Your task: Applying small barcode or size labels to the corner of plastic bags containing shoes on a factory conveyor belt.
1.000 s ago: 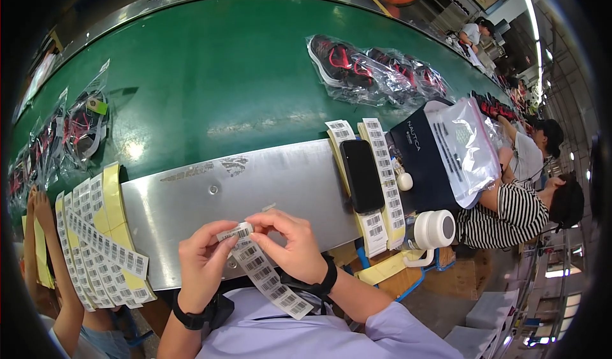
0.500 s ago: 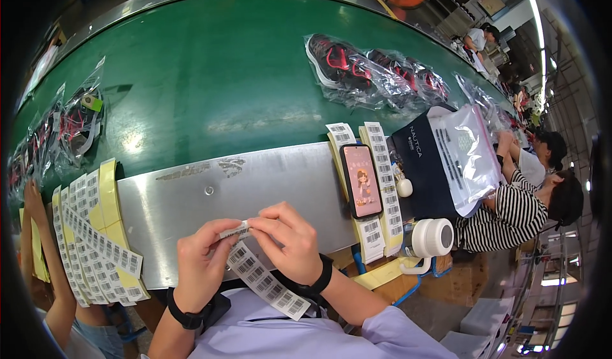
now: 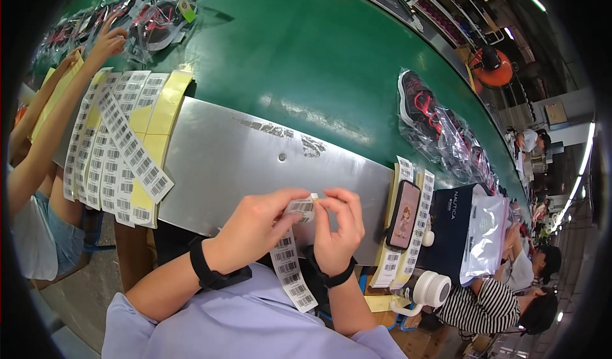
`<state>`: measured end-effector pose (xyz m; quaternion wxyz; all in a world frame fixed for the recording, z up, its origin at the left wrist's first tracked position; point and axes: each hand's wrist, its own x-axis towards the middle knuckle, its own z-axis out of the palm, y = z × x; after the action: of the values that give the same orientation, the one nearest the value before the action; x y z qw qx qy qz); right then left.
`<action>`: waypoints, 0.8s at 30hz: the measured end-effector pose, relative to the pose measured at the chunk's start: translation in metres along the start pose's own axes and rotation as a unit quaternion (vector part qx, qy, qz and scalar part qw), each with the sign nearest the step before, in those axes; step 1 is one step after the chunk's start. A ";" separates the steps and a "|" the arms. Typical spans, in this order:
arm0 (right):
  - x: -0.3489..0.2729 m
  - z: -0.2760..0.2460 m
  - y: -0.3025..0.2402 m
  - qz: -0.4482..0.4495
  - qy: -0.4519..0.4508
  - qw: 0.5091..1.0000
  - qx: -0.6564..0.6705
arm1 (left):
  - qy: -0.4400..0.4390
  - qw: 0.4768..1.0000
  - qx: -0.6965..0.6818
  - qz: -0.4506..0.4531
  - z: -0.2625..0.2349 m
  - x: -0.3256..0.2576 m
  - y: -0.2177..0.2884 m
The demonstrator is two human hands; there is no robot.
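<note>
A strip of white barcode labels (image 3: 292, 270) hangs from my left hand (image 3: 258, 222), pinched between thumb and fingers. My right hand (image 3: 339, 228) meets it at the strip's upper end, thumb and forefinger closed on the small end piece. What exactly lies between the right fingertips is partly hidden. Both hands are above the near edge of the metal plate (image 3: 255, 168). To the left, overlapping barcode label sheets (image 3: 121, 142) lie fanned on yellow backing. Right of my hands, a phone (image 3: 403, 215) rests on more label strips (image 3: 421, 219).
Bagged dark shoes with red laces lie on the green belt, one group (image 3: 440, 123) at right and another (image 3: 156, 24) at far left beside a co-worker's hand (image 3: 105, 43). A navy box (image 3: 446, 225) with a clear bag and a white-lidded bottle (image 3: 432, 289) stand at right.
The view has swung left, so the scene sits further right and tilted. My hands stay together at the strip's end. A co-worker's hand at left now reaches to the bagged shoes.
</note>
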<state>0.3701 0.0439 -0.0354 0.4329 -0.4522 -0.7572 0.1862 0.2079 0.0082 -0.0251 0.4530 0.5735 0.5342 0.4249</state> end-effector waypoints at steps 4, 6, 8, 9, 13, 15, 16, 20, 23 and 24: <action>-0.003 0.007 -0.011 0.003 -0.041 0.998 0.046 | 0.044 0.994 -0.102 -0.006 -0.003 -0.004 -0.019; -0.013 0.001 -0.012 0.014 -0.045 0.998 0.044 | 0.043 0.995 -0.092 0.012 -0.006 0.000 -0.029; -0.022 -0.007 -0.011 0.029 0.073 0.997 -0.006 | 0.057 0.992 -0.104 -0.052 -0.013 0.007 -0.036; -0.027 -0.015 0.002 0.041 0.110 0.993 0.016 | 0.059 0.990 -0.112 -0.067 -0.016 0.011 -0.040; -0.025 -0.055 0.032 0.092 0.127 0.983 -0.091 | 0.087 0.984 -0.143 -0.064 -0.020 0.012 -0.060; -0.025 -0.067 0.043 0.133 0.095 0.962 -0.220 | 0.082 0.983 -0.150 -0.061 -0.018 0.012 -0.068; -0.025 -0.069 0.050 0.136 0.097 0.960 -0.224 | 0.079 0.983 -0.155 -0.061 -0.016 0.011 -0.071; -0.009 -0.066 0.083 0.162 0.092 0.951 -0.248 | 0.048 0.981 -0.174 -0.066 -0.014 0.014 -0.066; 0.012 -0.057 0.098 0.142 0.024 0.957 -0.252 | 0.068 0.975 -0.208 -0.034 -0.013 0.011 -0.071; 0.017 -0.051 0.098 0.122 0.012 0.963 -0.242 | 0.061 0.974 -0.214 -0.044 -0.014 0.010 -0.068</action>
<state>0.4598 0.1041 -0.0650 0.2939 -0.6346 -0.7135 0.0435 0.1792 0.0209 -0.0879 0.5501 0.4120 0.4825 0.5429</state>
